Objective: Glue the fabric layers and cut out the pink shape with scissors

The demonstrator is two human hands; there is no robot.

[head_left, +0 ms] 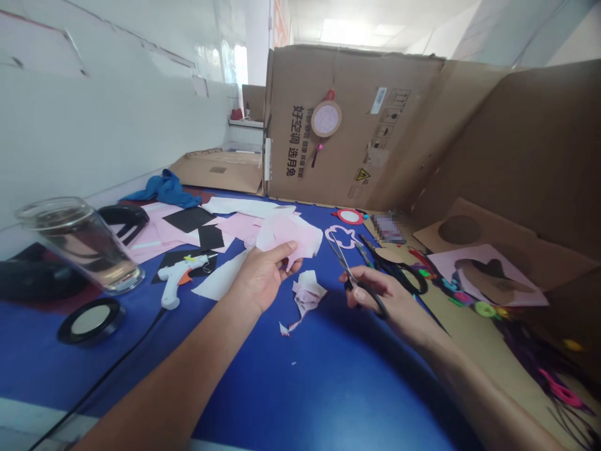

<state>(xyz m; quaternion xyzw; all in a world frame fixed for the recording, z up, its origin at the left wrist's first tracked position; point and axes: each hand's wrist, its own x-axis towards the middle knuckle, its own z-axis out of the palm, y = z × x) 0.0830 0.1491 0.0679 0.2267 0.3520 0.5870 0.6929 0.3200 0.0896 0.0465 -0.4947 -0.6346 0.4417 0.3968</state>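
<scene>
My left hand [263, 272] pinches a pale pink sheet of paper [292, 235] between thumb and fingers, raised over the blue table. In my right hand [375, 291] is a pair of scissors [348, 270], its fingers wrapped round the black handles. The blades point up and away, apart from the pink paper, and seem slightly parted. Between the hands a crumpled paper scrap [307, 293] lies on the table. A pink paper cut-out outline [342, 235] rests just beyond the scissor tips.
Left stand a glass of liquid [89, 250], a tape roll [90, 321] and a white glue gun [176, 277] with a trailing cord. Paper sheets [154, 235] and a blue cloth [166, 189] lie behind. A cardboard panel [357, 156] rises at the back; craft bits [483, 308] lie right.
</scene>
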